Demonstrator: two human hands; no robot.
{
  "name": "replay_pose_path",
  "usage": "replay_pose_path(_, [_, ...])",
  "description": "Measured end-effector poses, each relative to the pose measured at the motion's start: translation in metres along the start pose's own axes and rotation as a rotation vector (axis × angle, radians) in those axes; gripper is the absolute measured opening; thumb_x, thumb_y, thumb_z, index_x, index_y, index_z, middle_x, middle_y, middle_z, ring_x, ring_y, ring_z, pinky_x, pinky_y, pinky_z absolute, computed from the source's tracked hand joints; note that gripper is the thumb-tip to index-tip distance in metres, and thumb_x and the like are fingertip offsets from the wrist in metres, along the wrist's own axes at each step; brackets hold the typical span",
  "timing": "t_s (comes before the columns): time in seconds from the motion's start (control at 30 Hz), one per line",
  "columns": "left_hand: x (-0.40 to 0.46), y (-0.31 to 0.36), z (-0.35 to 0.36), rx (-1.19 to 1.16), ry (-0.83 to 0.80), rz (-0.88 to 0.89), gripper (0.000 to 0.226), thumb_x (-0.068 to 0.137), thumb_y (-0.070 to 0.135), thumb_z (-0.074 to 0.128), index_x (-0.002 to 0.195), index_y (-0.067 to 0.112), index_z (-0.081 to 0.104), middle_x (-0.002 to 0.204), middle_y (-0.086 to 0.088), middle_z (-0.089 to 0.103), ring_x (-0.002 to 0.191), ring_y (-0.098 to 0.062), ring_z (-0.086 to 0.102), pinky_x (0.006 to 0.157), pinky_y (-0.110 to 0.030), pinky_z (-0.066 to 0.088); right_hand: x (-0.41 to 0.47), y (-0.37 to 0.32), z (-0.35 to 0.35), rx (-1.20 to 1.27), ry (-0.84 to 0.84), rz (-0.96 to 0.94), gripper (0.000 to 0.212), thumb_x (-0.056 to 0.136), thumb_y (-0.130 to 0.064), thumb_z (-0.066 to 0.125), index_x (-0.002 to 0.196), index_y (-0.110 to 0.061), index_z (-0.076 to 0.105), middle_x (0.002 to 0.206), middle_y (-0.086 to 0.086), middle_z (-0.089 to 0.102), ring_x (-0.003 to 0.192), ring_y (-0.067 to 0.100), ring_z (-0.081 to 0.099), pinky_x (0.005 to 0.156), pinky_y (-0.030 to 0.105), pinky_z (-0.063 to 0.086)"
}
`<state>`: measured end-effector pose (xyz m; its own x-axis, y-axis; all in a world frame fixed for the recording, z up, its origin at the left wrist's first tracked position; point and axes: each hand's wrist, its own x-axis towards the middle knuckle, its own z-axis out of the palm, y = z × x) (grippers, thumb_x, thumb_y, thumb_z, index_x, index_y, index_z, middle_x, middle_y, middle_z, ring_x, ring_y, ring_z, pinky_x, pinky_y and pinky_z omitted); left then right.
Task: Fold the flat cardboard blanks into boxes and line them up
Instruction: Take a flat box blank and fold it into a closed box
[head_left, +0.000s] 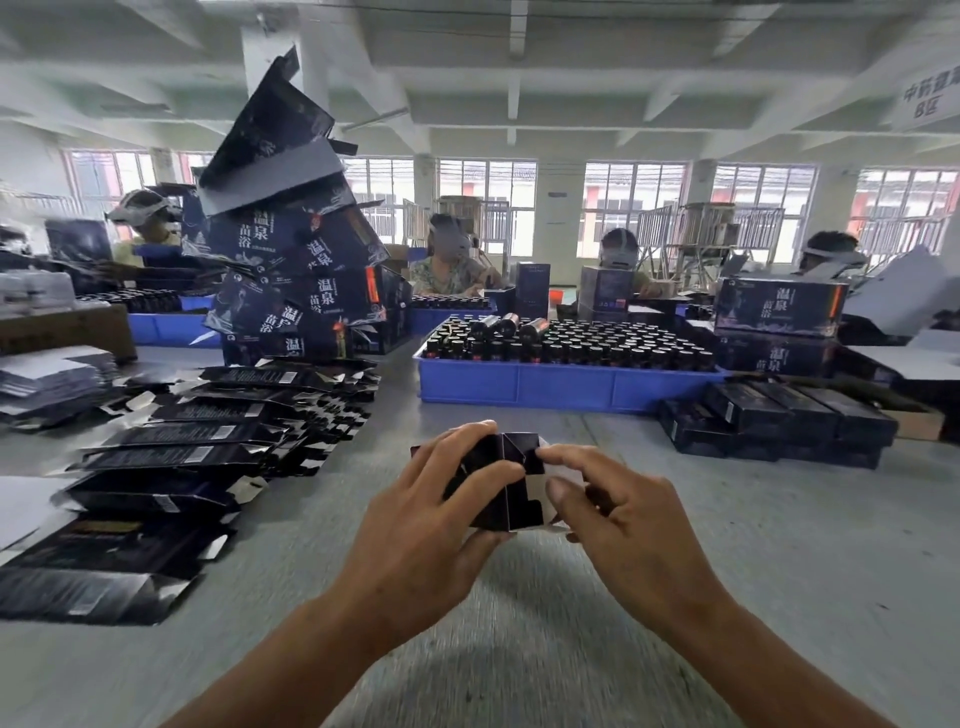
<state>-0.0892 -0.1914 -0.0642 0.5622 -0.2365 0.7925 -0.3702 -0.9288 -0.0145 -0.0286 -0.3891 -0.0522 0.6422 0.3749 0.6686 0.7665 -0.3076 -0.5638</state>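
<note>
I hold the box above the table, end toward me, so the end flaps can be tucked. My left hand wraps its left side, fingers curled over the top, thumb beneath. My right hand pinches the pale flap with thumb and forefinger. Blanks lie fanned at left; finished boxes sit right.

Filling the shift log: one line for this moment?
step: folding end flaps | left hand: grips black box | right hand: pinches flap | flat blanks: left
</note>
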Motion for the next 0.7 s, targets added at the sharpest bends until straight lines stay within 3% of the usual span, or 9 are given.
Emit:
replay_pose_path(0.13, [-0.0016,-0.0009,-0.0009,0.037,-0.065,-0.007,0.076,0.076,0.026,0.083,0.141,0.034,0.045,0.147,-0.009,0.044,0.126,-0.032,0.053,0.076,-0.039,0.061,0.0007,-0.0013,-0.0007,-0.040,-0.024,-0.031,0.031,0.098,-0.025,0.060,0.123,-0.042,0.064,0.089,-0.037,0.062,0.083,-0.008,0.066,0.070,0.011,0.054])
replay_pose_path(0.2, [-0.0021,-0.0027,-0.0015,0.034,-0.062,-0.009,0.073,0.077,0.025,0.082,0.140,0.034,0.046,0.147,-0.009,0.042,0.127,-0.032,0.052,0.077,-0.039,0.061,0.0005,-0.0034,-0.0014,-0.043,-0.067,-0.028,0.031,0.095,-0.044,0.060,0.125,-0.050,0.059,0.088,-0.041,0.060,0.088,-0.015,0.062,0.071,0.003,0.046])
replay_pose_path(0.3, [-0.0032,-0.0068,-0.0006,0.019,-0.056,-0.021,0.066,0.080,0.025,0.080,0.138,0.032,0.050,0.148,-0.009,0.040,0.129,-0.031,0.050,0.079,-0.043,0.061,0.0002,-0.0039,-0.0044,-0.027,-0.192,0.024,0.058,0.077,-0.075,0.063,0.131,-0.062,0.047,0.097,-0.052,0.050,0.100,-0.023,0.054,0.073,-0.005,0.040])
replay_pose_path(0.4, [-0.0041,-0.0094,0.0007,0.001,-0.057,-0.031,0.065,0.079,0.025,0.081,0.137,0.032,0.051,0.148,-0.008,0.039,0.129,-0.031,0.050,0.081,-0.043,0.061,0.0001,-0.0025,-0.0076,-0.036,-0.252,0.045,0.070,0.078,-0.057,0.076,0.140,-0.059,0.042,0.107,-0.042,0.052,0.103,-0.021,0.054,0.074,-0.004,0.042])
replay_pose_path(0.53, [-0.0037,-0.0064,0.0009,-0.019,-0.030,0.001,0.055,0.083,0.032,0.066,0.136,0.034,0.050,0.147,-0.006,0.041,0.125,-0.029,0.053,0.079,-0.038,0.061,-0.0008,-0.0033,-0.0039,-0.029,-0.111,0.043,0.051,0.087,-0.037,0.073,0.133,-0.048,0.056,0.090,-0.021,0.070,0.083,-0.006,0.066,0.072,0.007,0.050])
replay_pose_path(0.63, [-0.0030,-0.0057,0.0004,-0.007,-0.033,0.024,0.052,0.085,0.034,0.062,0.136,0.034,0.052,0.147,-0.008,0.044,0.125,-0.029,0.053,0.078,-0.039,0.061,-0.0028,-0.0052,-0.0002,-0.064,-0.046,0.022,0.044,0.087,-0.030,0.076,0.128,-0.040,0.064,0.079,-0.025,0.065,0.076,-0.003,0.064,0.070,0.006,0.046])
replay_pose_path(0.7, [-0.0021,-0.0067,-0.0005,0.013,-0.039,0.044,0.049,0.087,0.033,0.062,0.135,0.033,0.054,0.146,-0.010,0.046,0.127,-0.029,0.051,0.075,-0.040,0.062,-0.0029,-0.0062,0.0007,-0.086,-0.028,0.008,0.042,0.086,-0.029,0.076,0.125,-0.039,0.065,0.084,-0.027,0.066,0.078,-0.004,0.064,0.071,0.006,0.046])
